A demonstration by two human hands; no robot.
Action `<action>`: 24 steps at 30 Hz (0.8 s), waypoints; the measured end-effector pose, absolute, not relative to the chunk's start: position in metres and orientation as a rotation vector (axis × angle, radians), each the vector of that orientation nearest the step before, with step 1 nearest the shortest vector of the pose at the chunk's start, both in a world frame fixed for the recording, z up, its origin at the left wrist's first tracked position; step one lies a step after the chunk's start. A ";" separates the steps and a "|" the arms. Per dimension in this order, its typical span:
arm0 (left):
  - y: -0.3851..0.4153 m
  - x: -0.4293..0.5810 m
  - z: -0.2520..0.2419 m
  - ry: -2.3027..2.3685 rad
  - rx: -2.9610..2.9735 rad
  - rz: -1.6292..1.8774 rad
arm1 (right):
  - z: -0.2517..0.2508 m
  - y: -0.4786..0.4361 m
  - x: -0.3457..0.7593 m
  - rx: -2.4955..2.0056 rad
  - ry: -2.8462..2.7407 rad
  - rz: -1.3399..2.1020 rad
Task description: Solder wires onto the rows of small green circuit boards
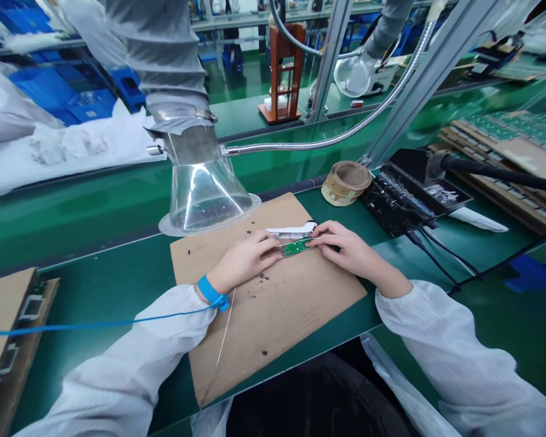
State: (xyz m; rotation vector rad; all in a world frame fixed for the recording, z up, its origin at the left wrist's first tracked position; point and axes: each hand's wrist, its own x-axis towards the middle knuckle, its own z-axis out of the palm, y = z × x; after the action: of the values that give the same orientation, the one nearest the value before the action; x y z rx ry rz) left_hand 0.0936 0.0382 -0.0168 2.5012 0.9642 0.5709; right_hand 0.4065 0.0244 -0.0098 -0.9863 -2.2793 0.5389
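Observation:
A small green circuit board [295, 247] lies at the middle of the brown cardboard sheet [295, 297], with a white strip-like part [293, 231] along its far edge. My left hand [249, 260] is closed at the board's left end, fingertips together. At the right end, my right hand [346, 247] has its fingers bent onto the board and a small dark piece beside it. A thin pale wire [225, 334] runs from beneath my left wrist toward the table's front edge. On that wrist sits a blue strap [212, 294] with a cord.
A clear fume hood [204, 197] hangs just beyond the cardboard. Behind my right hand stand a tape roll [346, 182] and a black holder [400, 194] with cables. Stacked board trays [505, 158] stand at right; more cardboard and boards [18, 328] lie at left.

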 end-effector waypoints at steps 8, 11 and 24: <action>0.038 0.097 -0.018 0.889 2.553 0.557 | -0.004 0.008 0.418 -1.107 -2.227 0.572; 0.038 0.098 -0.018 0.864 2.523 0.588 | -0.003 0.001 0.418 -1.138 -2.203 0.598; 0.039 0.100 -0.011 0.881 2.232 0.744 | 0.049 -0.015 0.524 -1.266 -0.817 0.196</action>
State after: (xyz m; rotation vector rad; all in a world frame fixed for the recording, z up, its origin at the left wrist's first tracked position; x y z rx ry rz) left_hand 0.1005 0.0391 -0.0108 2.2324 0.8811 0.7437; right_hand 0.5238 -0.0148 0.0488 -1.2662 -0.8168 0.1958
